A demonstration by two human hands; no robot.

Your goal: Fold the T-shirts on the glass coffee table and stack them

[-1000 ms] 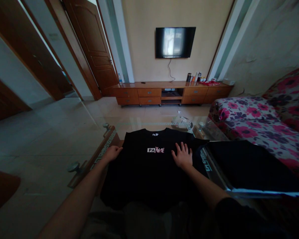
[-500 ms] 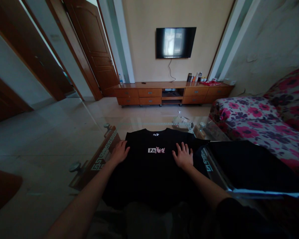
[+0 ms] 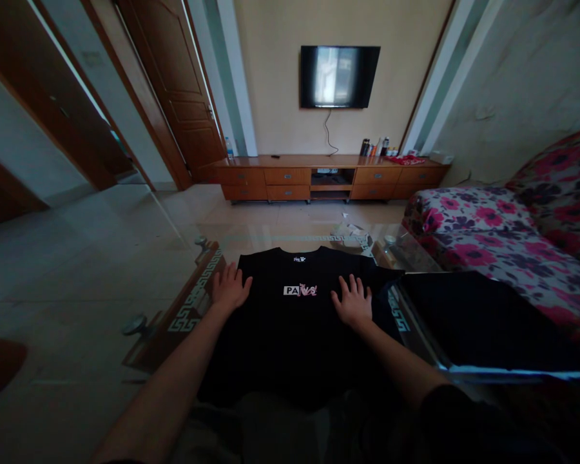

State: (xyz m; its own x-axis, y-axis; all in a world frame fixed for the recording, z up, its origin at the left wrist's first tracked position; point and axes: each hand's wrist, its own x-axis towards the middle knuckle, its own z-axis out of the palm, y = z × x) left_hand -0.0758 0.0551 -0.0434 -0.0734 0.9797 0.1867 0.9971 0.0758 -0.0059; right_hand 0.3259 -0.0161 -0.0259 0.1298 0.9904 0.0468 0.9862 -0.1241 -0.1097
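Observation:
A black T-shirt (image 3: 290,341) lies spread on a glass table (image 3: 186,309), its collar toward the far side. White and pink lettering marks its chest, and a small print shows inside the neck. My left hand (image 3: 231,288) rests at the shirt's left edge by the sleeve, fingers apart. On the right half of the chest, my right hand (image 3: 354,303) lies flat with its fingers spread. The shirt's lower hem fades into shadow near my body.
Dark folded cloth (image 3: 493,322) lies to the right, beside a floral sofa (image 3: 488,238). Beyond the table stands a low wooden cabinet (image 3: 285,183) with bottles (image 3: 377,147) on top. A television (image 3: 339,76) hangs above it. A round metal table fitting (image 3: 134,325) sits at left.
My left hand's fingers have spread and turned to point more forward at the shirt's edge. My right hand stays on the chest. The view has shifted slightly.

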